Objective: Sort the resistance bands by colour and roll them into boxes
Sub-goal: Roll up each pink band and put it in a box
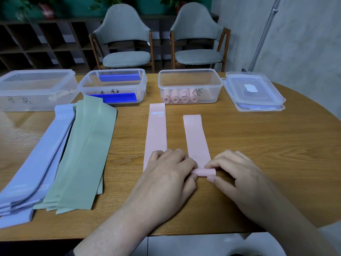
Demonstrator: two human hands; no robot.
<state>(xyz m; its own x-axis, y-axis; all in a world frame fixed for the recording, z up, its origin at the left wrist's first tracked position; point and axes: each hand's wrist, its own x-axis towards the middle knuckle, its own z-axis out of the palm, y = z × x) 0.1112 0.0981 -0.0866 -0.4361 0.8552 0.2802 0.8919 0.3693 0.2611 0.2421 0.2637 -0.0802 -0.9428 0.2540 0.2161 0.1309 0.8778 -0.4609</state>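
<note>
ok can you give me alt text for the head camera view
Two hands, left and right, roll the near end of a pink band on a wooden table, beside a second flat pink band. Lilac bands and green bands lie left; behind, a clear box holds pink rolls.

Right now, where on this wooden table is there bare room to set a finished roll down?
Bare wood lies right of the shorter pink band, below the stacked clear lids, and between the green bands and the longer pink band. The left is crowded with lilac bands; both hands fill the near centre.
</note>
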